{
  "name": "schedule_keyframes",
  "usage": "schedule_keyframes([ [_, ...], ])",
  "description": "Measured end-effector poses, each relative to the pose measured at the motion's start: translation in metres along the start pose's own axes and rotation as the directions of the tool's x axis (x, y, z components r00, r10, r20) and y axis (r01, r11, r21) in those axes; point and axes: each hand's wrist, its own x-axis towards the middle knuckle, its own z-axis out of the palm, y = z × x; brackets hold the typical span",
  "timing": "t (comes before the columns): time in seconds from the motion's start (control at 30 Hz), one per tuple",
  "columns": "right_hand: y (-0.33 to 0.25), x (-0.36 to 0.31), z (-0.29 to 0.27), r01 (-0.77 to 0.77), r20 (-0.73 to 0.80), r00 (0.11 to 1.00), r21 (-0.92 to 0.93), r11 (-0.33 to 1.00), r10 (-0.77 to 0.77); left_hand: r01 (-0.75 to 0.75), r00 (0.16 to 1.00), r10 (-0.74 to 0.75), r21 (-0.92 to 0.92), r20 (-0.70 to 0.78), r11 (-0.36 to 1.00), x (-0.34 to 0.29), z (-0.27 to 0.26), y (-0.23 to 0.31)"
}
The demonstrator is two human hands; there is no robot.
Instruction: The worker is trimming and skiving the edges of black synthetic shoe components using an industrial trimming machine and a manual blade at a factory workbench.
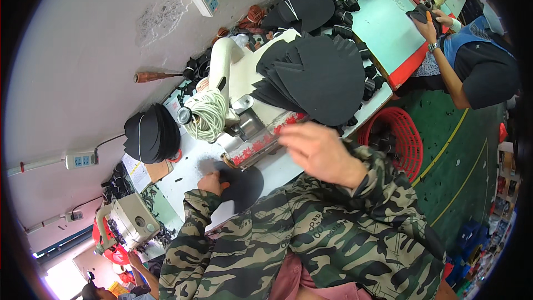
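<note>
My left hand (211,183) is at the edge of a flat, rounded black piece (247,186) on the white table, closed on its left side, with an orange cover on one digit. Over the front edge of a cream table machine (221,66) hovers my right hand (322,153), its fingers stretched out and nothing visible in them. A red-patched strip (261,143) runs along the machine's front, just left of those fingers. Beyond my right hand, a fanned stack of pointed black pieces (327,78) lies on the machine's bed.
Coiled pale cord (208,114) hangs on the machine. A tied black bundle (150,133) stands at left, below a wooden-handled tool (158,76). Right of the table is a red basket (408,139). A co-worker (472,61) handles a dark piece at far right; another person sits lower left.
</note>
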Motion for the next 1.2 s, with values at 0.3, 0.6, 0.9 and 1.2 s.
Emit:
schedule_keyframes([
  [0.3, 0.04, -0.046, 0.05, -0.294, 0.428, 0.876, 0.108, 0.95, 0.223, 0.075, 0.955, -0.129, -0.201, -0.268, 0.977, -0.018, 0.04, -0.004],
  [0.6, 0.047, -0.045, 0.069, -0.506, 0.667, 0.681, 0.131, 0.852, 0.302, 0.203, 0.946, -0.325, -0.779, -0.001, 0.593, -0.027, 0.053, -0.03],
  [0.9, 0.028, 0.035, 0.024, -0.289, 0.67, 0.69, 0.604, 0.743, -0.276, -0.452, 0.774, 0.627, -0.621, 0.083, 0.64, -0.045, -0.194, 0.084],
  [1.2, -0.021, -0.018, 0.126, -0.401, 0.327, 0.91, 0.542, 0.739, 0.254, 0.097, 0.846, 0.462, -0.928, 0.267, 0.359, 0.021, -0.127, 0.018],
])
